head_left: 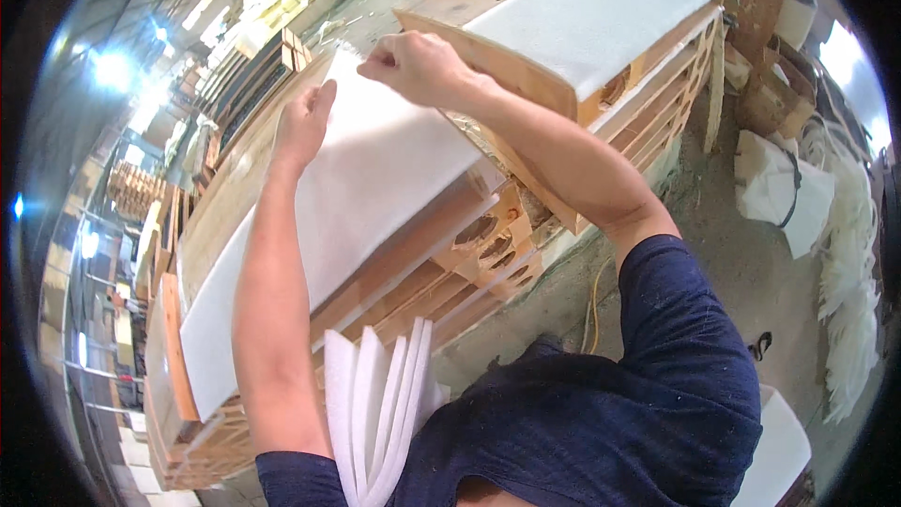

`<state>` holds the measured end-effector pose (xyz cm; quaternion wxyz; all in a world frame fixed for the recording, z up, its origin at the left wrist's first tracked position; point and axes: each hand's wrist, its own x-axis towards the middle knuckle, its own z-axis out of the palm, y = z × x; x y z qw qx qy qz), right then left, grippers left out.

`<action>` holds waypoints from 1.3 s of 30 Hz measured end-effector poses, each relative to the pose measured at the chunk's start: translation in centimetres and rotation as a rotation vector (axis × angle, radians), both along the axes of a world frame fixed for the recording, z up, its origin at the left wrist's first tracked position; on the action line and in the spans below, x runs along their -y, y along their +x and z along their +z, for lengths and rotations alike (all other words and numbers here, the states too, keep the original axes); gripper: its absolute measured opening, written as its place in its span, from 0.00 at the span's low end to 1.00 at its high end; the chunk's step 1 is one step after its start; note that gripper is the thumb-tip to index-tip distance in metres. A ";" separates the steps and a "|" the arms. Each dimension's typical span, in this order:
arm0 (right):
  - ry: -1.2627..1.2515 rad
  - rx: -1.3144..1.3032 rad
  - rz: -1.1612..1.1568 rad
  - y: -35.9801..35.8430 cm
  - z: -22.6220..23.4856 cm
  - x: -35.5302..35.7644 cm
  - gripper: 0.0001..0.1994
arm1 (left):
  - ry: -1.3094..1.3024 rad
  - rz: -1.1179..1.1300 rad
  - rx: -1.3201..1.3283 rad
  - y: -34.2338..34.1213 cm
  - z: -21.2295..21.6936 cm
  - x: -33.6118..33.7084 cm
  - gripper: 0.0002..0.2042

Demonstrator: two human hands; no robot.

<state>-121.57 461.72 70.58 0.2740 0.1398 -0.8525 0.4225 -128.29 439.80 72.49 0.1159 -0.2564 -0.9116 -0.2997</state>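
A white foam sheet [385,169] lies over the curved top of a wooden frame [441,291] in front of me. Over the sheet's far end, my right hand [413,66] is closed, its fingers curled and pinched together. My left hand [305,127] is closed too, lower and to the left, by the sheet's far left edge. Whatever lies between the fingers of either hand is hidden or too small to name. Several folded white foam sheets [375,413] stand against my body beside my left forearm.
To the right stands a second wooden frame [648,113] with a white sheet [601,19] on top. White scraps [784,188] and a cardboard box [774,89] are on the floor at right. A yellow cord [594,305] lies near my body. Stacked wooden pieces [249,84] stand at far left.
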 end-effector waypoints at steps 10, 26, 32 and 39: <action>0.580 0.111 0.240 6.1 -2.1 -1.1 0.49 | -0.082 0.074 -0.150 -1.4 -2.3 -2.9 0.21; 0.780 0.237 0.251 -0.9 0.4 0.6 0.53 | -0.767 0.012 -0.134 1.5 -2.0 0.0 0.18; 0.936 0.226 0.234 -2.4 -0.5 3.0 0.52 | -0.679 0.275 0.172 7.1 -1.9 4.3 0.31; 1.018 0.310 0.146 -2.0 1.1 2.8 0.41 | -0.654 0.587 0.343 10.7 -0.3 14.5 0.36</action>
